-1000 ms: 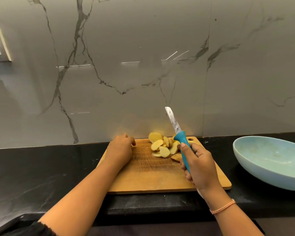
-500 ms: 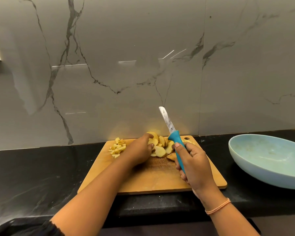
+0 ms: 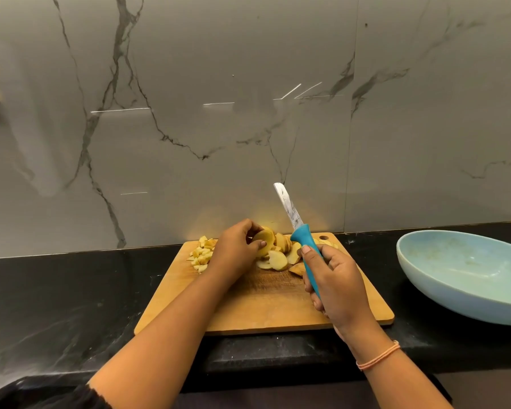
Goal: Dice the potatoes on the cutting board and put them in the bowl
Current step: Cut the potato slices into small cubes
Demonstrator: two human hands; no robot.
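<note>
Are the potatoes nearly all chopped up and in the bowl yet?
Not nearly. Done: a small pile of diced pieces sits at the far left corner of the cutting board. In hand: the left hand pinches one potato slice while the right hand grips the knife, blade raised. Left: the heap of slices needs dicing, and the bowl holds no potato.

potato slices [image 3: 278, 259]: pale yellow rounds with tan skin, heaped at the board's far middle; one stands on edge, pinched by the left hand [image 3: 236, 252]
diced potato [image 3: 201, 255]: small cubes piled at the far left corner
cutting board [image 3: 263, 308]: wooden rectangle, lying flat
bowl [image 3: 455, 293]: wide, pale blue, right of the board, apart from it
</note>
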